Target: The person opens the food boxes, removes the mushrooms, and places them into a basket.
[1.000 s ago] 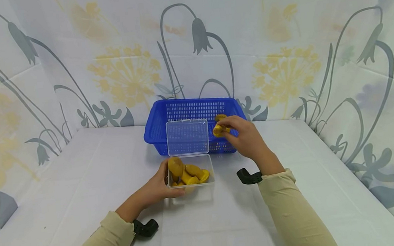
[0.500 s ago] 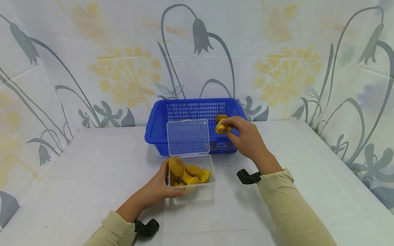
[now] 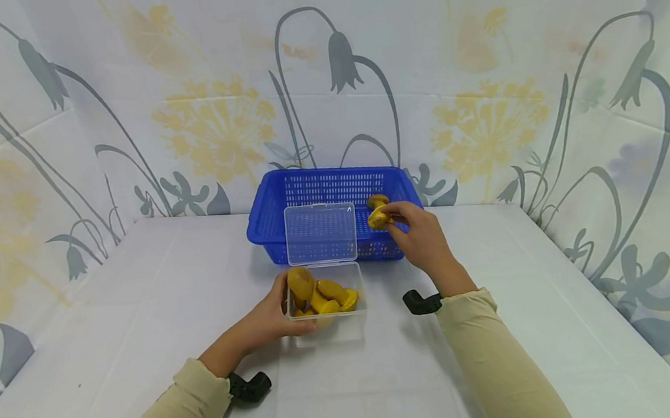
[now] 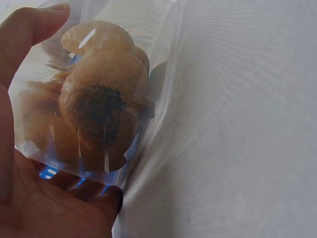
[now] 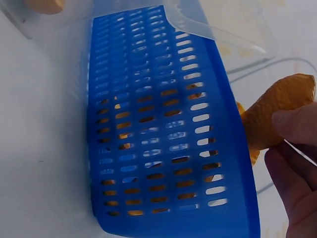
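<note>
My right hand (image 3: 426,237) pinches a yellow-brown mushroom (image 3: 379,218) between thumb and fingers over the right front of a blue slotted basket (image 3: 263,223). In the right wrist view, that mushroom (image 5: 282,101) shows just above the basket's rim. Another mushroom (image 3: 378,200) shows behind it in the basket. My left hand (image 3: 266,315) grips the left side of a clear plastic box (image 3: 350,272), its hinged lid (image 3: 321,234) standing up against the basket's front. Several yellow mushrooms (image 3: 330,290) lie inside the box; the left wrist view shows them (image 4: 104,94) through its wall.
White cloth covers the table (image 3: 137,311). A floral curtain (image 3: 472,51) hangs close behind the basket and along both sides. Through the basket's slots, brown and yellow shapes (image 5: 148,106) show inside. Dark camera mounts (image 3: 423,300) sit on both wrists.
The mushroom in my right hand has turned, its cap now tilting differently, and the fingers have dropped slightly. My left hand keeps the box in the same place.
</note>
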{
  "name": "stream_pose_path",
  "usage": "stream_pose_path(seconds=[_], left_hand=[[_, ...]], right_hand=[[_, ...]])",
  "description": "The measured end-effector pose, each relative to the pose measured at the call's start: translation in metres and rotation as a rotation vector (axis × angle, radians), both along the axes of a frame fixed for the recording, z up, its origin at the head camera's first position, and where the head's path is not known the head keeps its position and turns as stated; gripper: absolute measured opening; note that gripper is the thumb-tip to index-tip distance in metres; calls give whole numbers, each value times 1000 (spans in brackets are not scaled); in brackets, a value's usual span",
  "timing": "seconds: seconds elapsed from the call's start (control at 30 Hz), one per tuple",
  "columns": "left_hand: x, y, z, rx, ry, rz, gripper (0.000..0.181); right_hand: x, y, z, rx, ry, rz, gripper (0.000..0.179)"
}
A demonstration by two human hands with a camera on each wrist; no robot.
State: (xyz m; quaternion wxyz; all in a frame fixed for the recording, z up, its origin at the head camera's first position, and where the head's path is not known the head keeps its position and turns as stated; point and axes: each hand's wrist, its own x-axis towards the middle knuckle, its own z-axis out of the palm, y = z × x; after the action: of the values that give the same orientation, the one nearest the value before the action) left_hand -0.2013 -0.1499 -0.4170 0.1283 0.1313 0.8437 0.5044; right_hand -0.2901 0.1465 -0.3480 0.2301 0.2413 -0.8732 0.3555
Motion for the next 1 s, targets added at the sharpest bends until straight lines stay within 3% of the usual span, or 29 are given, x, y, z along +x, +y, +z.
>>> stream_pose_path(seconds=[0.57, 1.0], left_hand=[[0, 0, 1, -2, 2, 5, 110], [0, 0, 0, 3, 5, -1, 111]], right_hand=[[-6, 1, -8, -47, -100, -33, 26], [-2, -1, -3, -12, -15, -21, 22]])
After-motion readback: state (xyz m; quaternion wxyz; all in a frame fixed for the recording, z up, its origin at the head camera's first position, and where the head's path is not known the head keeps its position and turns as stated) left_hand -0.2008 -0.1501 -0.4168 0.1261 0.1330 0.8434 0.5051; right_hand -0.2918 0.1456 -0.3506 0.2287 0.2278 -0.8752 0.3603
